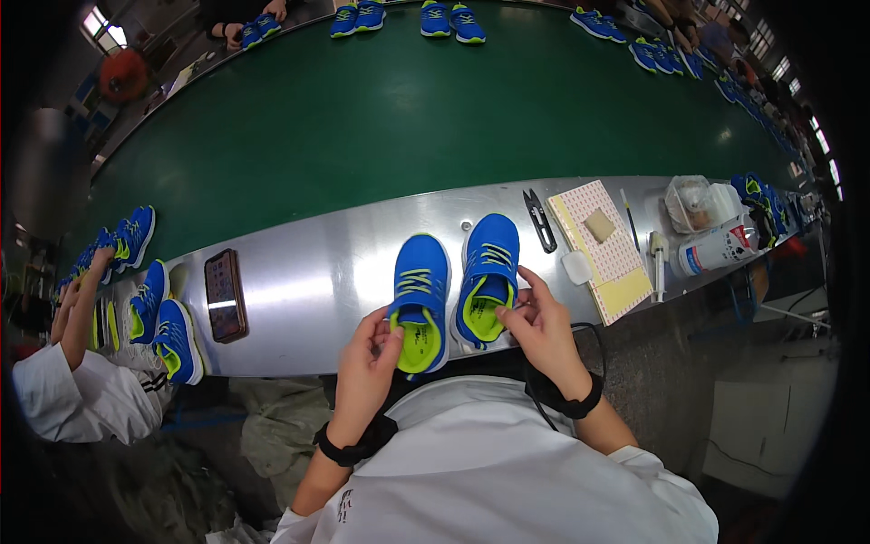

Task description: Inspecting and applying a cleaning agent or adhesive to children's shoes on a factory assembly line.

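Observation:
Two blue sneakers with lime-green linings and laces stand side by side on the metal ledge in front of me, toes pointing away. My left hand (372, 352) pinches the collar of the left sneaker (420, 276) at its outer side near the heel. On the other one, the right sneaker (491, 258), my right hand (542, 325) grips the collar's right side, thumb at the opening and fingers outside. Printed insoles show inside both shoes. Black bands circle both my wrists.
Left on the ledge are a phone (226, 296) and another pair of sneakers (176, 340). To the right lie thread snippers (539, 220), a patterned notepad (605, 263), a pen (630, 219) and a plastic tub (691, 203). Beyond runs a green conveyor belt (362, 127) carrying sneakers; co-workers sit around it.

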The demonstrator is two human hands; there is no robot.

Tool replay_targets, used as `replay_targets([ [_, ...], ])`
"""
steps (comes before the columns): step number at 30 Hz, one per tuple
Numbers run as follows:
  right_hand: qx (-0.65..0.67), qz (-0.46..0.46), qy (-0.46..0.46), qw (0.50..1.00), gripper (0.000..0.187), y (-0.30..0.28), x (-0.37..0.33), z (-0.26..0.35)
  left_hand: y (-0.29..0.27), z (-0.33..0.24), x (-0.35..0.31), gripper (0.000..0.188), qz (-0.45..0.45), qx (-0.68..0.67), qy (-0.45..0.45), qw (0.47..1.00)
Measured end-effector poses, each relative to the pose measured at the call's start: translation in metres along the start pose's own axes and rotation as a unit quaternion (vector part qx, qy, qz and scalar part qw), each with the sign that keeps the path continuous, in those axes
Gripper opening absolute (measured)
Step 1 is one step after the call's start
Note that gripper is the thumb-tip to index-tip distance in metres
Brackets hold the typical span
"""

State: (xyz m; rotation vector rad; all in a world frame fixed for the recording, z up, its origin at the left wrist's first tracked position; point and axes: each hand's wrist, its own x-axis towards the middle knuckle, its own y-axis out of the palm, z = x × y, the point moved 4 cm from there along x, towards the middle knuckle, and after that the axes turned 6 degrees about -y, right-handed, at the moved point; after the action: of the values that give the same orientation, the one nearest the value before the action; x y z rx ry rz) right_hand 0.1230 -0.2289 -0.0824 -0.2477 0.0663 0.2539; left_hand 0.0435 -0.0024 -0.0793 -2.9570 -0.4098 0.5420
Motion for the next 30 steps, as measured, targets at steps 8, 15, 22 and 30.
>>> replay_targets([
  [8,0.333,0.128,0.065,0.932,0.039,0.01,-0.008,-0.002,0.008,0.028,0.004,0.031,0.078,-0.259,-0.028,0.962],
  [15,0.455,0.101,0.12,0.877,0.057,0.016,-0.013,-0.009,0.027,0.007,-0.004,0.043,0.111,-0.358,-0.021,0.927],
  [22,-0.043,-0.063,-0.333,0.94,0.067,-0.007,-0.012,0.033,0.008,-0.023,-0.011,0.067,-0.12,0.025,0.362,0.924],
  [30,-0.227,0.048,-0.246,0.941,0.068,-0.01,0.0,0.042,0.003,-0.041,-0.014,0.058,-0.057,0.194,0.161,0.966],
])
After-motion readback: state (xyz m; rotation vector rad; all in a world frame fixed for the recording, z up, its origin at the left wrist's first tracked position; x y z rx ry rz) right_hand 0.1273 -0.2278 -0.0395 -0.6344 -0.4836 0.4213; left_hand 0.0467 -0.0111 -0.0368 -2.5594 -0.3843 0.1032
